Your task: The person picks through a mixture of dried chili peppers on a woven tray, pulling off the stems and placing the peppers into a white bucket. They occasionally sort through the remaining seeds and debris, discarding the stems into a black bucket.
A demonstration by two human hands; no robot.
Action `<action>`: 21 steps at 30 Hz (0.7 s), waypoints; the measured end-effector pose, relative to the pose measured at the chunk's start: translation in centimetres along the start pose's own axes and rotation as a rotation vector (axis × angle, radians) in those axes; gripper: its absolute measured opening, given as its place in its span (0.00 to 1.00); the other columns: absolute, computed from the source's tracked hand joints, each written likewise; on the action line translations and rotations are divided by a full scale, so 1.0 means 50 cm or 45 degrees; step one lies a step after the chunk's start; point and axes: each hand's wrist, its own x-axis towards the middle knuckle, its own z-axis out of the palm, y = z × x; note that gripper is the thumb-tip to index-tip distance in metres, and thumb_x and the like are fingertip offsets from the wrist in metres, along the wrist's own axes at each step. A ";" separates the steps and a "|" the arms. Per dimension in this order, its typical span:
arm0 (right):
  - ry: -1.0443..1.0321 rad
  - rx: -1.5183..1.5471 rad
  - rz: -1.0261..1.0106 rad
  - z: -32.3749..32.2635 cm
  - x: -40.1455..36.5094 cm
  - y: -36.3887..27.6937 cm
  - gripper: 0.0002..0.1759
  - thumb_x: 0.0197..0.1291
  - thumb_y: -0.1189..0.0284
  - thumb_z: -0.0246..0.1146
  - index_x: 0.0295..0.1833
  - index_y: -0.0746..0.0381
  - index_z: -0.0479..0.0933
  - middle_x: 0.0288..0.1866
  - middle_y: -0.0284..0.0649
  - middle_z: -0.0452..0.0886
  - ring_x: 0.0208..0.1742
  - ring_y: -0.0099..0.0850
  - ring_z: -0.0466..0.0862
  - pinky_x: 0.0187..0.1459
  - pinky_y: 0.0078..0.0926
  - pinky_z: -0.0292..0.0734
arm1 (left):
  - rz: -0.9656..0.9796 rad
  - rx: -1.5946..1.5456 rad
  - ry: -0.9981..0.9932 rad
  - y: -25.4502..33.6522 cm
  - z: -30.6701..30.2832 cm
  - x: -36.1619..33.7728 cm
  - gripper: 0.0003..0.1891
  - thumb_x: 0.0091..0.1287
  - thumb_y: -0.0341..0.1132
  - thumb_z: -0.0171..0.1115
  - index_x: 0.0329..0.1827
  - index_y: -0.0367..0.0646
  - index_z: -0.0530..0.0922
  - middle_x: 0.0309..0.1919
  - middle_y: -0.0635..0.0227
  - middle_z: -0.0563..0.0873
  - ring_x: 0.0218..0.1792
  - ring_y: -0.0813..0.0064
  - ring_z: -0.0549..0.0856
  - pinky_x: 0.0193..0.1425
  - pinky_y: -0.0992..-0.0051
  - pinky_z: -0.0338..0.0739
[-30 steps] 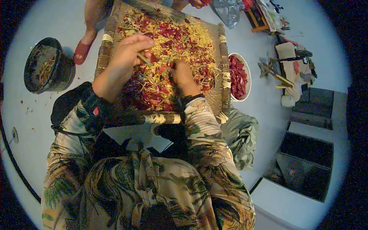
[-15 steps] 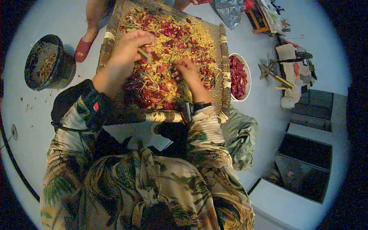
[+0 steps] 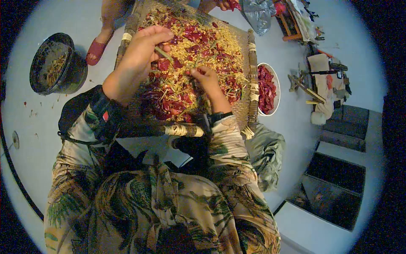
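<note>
A woven tray (image 3: 246, 95) with a bound wooden frame stands before me, covered with torn dried red chilies (image 3: 163, 103), yellow seeds (image 3: 190, 44) and stalk bits. My left hand (image 3: 148, 44) is closed over the tray's left part, with a thin greenish stick (image 3: 164, 54) showing beneath its fingers. To its right, my right hand (image 3: 206, 79) hovers low over the seeds, thumb and fingertips pinched together. A small reddish bit shows at those fingertips, too small to name.
Left of the tray is a black bucket (image 3: 76, 76) with stalk scraps inside. A white tub (image 3: 277, 99) of red chilies stands at the right. Another person's foot in a red slipper (image 3: 97, 51) is beyond the tray, and a grey plastic bag (image 3: 259, 17) lies at the far right.
My right hand's fingers have drawn together into a pinch. The left hand keeps its hold on the stick, slightly higher in view. The whole view has shifted a little.
</note>
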 end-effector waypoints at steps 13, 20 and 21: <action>-0.089 0.724 0.160 -0.034 -0.081 -0.101 0.08 0.61 0.68 0.61 0.35 0.63 0.75 0.27 0.34 0.79 0.25 0.20 0.77 0.21 0.15 0.68 | 0.327 1.068 -0.385 -0.084 0.064 -0.050 0.07 0.53 0.29 0.65 0.31 0.38 0.75 0.25 0.62 0.78 0.25 0.72 0.78 0.29 0.73 0.72; -0.093 0.886 0.033 -0.032 -0.089 -0.100 0.09 0.62 0.67 0.59 0.33 0.61 0.74 0.27 0.33 0.79 0.22 0.18 0.74 0.22 0.16 0.68 | 0.674 1.194 -0.307 -0.116 0.059 -0.031 0.04 0.57 0.30 0.59 0.30 0.38 0.75 0.27 0.56 0.78 0.30 0.57 0.80 0.34 0.63 0.74; -0.090 0.895 0.028 -0.032 -0.090 -0.105 0.09 0.61 0.67 0.60 0.34 0.61 0.74 0.27 0.33 0.78 0.22 0.18 0.74 0.22 0.16 0.68 | 0.693 1.185 -0.280 -0.116 0.060 -0.031 0.05 0.57 0.30 0.58 0.30 0.38 0.75 0.27 0.56 0.78 0.30 0.55 0.79 0.35 0.62 0.74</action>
